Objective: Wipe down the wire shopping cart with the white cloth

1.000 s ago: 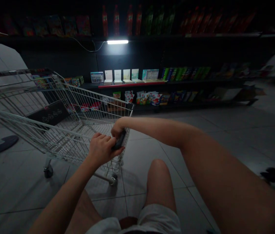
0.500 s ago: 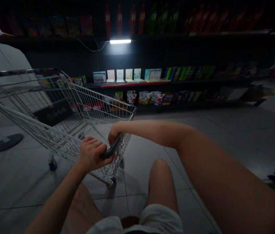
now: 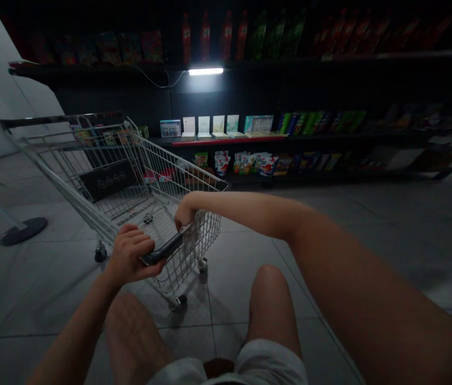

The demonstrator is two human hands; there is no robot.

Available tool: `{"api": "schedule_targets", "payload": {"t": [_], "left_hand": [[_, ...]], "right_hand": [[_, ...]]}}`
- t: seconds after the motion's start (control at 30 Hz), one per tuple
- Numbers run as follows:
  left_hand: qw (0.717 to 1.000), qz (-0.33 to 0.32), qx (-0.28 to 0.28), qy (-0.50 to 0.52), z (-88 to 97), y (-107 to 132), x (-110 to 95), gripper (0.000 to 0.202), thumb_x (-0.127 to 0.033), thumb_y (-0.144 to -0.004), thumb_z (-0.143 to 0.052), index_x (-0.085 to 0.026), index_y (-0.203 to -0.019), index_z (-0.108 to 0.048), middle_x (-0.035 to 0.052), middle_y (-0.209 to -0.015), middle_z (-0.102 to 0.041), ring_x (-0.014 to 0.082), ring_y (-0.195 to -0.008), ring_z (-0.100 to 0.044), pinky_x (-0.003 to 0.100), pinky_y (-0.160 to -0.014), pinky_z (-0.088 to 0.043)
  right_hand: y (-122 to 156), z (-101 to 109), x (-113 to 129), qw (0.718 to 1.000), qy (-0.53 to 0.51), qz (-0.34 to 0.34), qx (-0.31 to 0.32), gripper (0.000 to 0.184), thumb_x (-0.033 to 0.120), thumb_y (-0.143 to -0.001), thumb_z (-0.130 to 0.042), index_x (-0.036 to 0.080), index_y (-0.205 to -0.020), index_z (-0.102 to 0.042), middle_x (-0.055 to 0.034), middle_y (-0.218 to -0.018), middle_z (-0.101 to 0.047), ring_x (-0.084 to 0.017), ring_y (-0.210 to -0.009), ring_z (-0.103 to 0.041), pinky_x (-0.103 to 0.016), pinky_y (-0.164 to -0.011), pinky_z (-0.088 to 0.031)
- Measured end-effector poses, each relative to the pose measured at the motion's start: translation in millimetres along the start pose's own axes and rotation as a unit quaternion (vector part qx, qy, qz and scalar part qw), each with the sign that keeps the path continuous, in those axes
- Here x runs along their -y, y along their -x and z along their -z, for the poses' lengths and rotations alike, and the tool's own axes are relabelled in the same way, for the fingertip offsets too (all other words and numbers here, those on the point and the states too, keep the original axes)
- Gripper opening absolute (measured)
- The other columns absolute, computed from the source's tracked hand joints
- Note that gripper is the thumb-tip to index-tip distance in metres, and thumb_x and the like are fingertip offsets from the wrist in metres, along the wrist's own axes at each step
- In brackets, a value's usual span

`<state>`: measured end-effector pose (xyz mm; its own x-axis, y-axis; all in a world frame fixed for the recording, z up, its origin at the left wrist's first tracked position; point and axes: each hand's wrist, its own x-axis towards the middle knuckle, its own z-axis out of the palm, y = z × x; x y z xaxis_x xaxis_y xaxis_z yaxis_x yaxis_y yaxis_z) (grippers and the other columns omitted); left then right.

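The left hand (image 3: 129,254) and right hand (image 3: 184,213) curl closed around the black handle (image 3: 162,249) of the wire shopping cart (image 3: 177,174), at lower centre of the frame.

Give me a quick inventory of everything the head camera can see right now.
shopping cart: 1, white wire, straight ahead on the floor
cart handle: 1, black, near end of the cart
panel: 1, black, seen through the cart's wire side
stand base: 1, dark, on the floor left of the cart
floor tiles: many, grey, underfoot
shelving: 1 unit, black, behind the cart
light tube: 1, glowing white, under the top shelf
bottles: at least 4, red, top shelf
cards: several, pale, middle shelf
packets: many, mixed colours, lowest shelf
left hand: 1, around the handle
right hand: 1, over the handle's far end
shorts: 1 pair, pale, at the bottom of the view
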<state>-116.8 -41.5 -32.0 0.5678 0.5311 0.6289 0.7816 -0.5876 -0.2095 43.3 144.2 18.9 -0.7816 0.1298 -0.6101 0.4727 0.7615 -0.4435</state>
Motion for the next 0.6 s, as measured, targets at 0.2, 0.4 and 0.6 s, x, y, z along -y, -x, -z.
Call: {"api": "schedule_targets", "payload": {"t": [0.2, 0.4, 0.6], "left_hand": [[0.998, 0.024, 0.064, 0.009, 13.2, 9, 17, 0.037, -0.047, -0.077, -0.058, -0.021, -0.055, -0.043, -0.0034, -0.05, -0.052, 0.0131, -0.052, -0.052, 0.037, -0.076, -0.039], [0.952, 0.203, 0.205, -0.102, 17.7, -32, -27, 0.051, -0.067, -0.084, -0.047, -0.018, -0.085, -0.061, 0.011, -0.077, -0.07, 0.0294, -0.075, -0.067, 0.04, -0.068, -0.046], [0.928, 0.219, 0.281, -0.105, -6.7, -60, -42, 0.042, -0.046, -0.098, -0.033, -0.018, -0.094, -0.064, 0.0117, -0.078, -0.073, 0.0279, -0.071, -0.071, 0.033, -0.055, -0.042]], "right_hand": [[6, 17, 3, 0.997, -0.002, -0.056, 0.056, 0.034, 0.007, -0.068, -0.061, 0.008, -0.101, -0.068, 0.0032, -0.071, -0.063, -0.011, -0.065, -0.059, -0.022, -0.064, -0.046], [-26, -11, 5, 0.995, 0.017, -0.089, 0.036, 0.034, 0.034, -0.073, -0.072, 0.007, -0.093, -0.067, 0.0039, -0.067, -0.061, -0.009, -0.066, -0.057, -0.019, -0.063, -0.045], [-18, -5, 1, 0.989, -0.033, -0.143, 0.019, 0.026, 0.03, -0.076, -0.069, 0.008, -0.09, -0.068, 0.0012, -0.071, -0.063, -0.012, -0.068, -0.06, -0.023, -0.066, -0.047]]}}
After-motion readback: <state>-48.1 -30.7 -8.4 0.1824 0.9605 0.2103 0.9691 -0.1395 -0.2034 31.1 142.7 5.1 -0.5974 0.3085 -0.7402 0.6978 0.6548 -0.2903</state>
